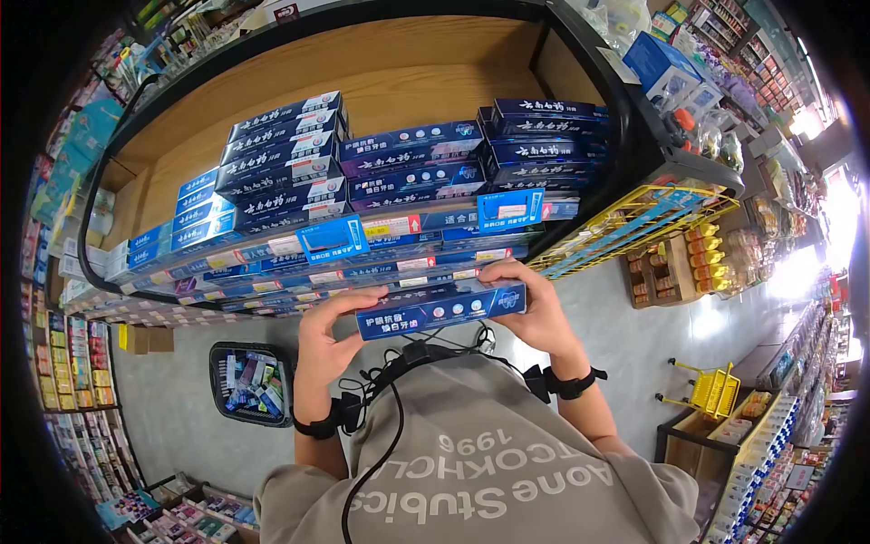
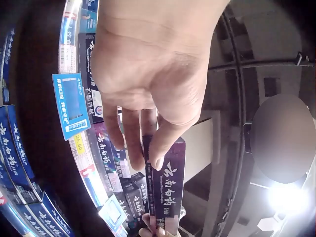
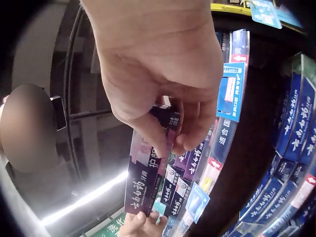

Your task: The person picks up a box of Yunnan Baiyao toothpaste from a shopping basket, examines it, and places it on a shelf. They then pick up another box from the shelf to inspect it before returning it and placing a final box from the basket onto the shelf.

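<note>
While both hands [image 1: 330, 337] pinch its opposite ends, the toothpaste box [image 1: 441, 310] spans between their grips.

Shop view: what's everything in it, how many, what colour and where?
Shelf: one, brown, ahead.
Boxes: many, mostly blue, on shelf.
Cards: several, light blue, shelf edges.
Held box: one, dark blue, before the shelf.
Floor: one, grey, below.
Basket: one, black, low left.
Packs: many, mixed, in basket.
Cart: one, yellow, low right.
Rack: one, yellow, right of the shelf.
Other shelves: several, mixed colours, both sides.
Straps: two, black, wrists.
Shirt: one, grey-brown, bottom.
Left hand: one, bare, held box's left end.
Right hand: one, bare, right end.
</note>
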`<state>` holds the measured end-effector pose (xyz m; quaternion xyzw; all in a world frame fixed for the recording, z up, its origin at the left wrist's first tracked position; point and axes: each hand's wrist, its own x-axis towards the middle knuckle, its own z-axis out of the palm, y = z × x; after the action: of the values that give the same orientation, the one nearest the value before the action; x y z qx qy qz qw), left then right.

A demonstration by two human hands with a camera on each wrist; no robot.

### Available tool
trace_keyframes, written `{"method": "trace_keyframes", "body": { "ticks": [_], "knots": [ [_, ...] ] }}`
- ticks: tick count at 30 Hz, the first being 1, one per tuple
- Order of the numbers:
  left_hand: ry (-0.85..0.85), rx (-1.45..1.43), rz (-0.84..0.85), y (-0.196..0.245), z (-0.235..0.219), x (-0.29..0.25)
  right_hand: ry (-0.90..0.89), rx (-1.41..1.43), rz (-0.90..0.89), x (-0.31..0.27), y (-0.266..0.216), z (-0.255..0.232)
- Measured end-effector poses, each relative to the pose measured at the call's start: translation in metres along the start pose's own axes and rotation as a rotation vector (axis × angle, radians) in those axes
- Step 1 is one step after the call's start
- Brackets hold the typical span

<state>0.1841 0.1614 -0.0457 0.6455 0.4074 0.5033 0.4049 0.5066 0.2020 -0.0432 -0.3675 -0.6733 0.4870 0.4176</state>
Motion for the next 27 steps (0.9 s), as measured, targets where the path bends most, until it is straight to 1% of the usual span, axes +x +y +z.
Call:
{"method": "trace_keyframes", "body": {
  "ticks": [6,9,12,15,18,21,24,25,27],
  "knots": [
    [0.026,0.038,0.009,0.002,-0.001,-0.009,-0.015,-0.018,0.006,0.001,-0.004,0.005],
    [0.032,0.035,-0.078,0.005,-0.003,-0.015,-0.026,-0.011,-0.002,0.001,-0.006,0.008],
    [0.034,0.048,-0.068,0.001,-0.004,-0.019,-0.037,-0.024,0.003,0.001,-0.007,0.009],
    [0.093,-0.093,-0.132,0.002,0.003,-0.019,-0.029,-0.059,-0.049,0.001,-0.004,0.011],
    [0.106,0.133,0.154,-0.001,0.006,-0.014,0.035,-0.128,-0.121,0.000,-0.006,0.018],
    [0.198,0.358,0.334,0.005,0.012,-0.011,0.119,-0.261,-0.319,0.000,-0.010,0.022],
    [0.292,0.524,0.453,0.000,0.013,-0.013,0.149,-0.448,-0.413,-0.006,-0.010,0.022],
    [0.327,0.529,0.469,-0.003,0.014,-0.013,0.176,-0.521,-0.484,-0.005,-0.009,0.022],
    [0.400,0.537,0.501,-0.009,0.018,-0.014,0.219,-0.574,-0.501,-0.007,-0.010,0.024]
  ]
}}
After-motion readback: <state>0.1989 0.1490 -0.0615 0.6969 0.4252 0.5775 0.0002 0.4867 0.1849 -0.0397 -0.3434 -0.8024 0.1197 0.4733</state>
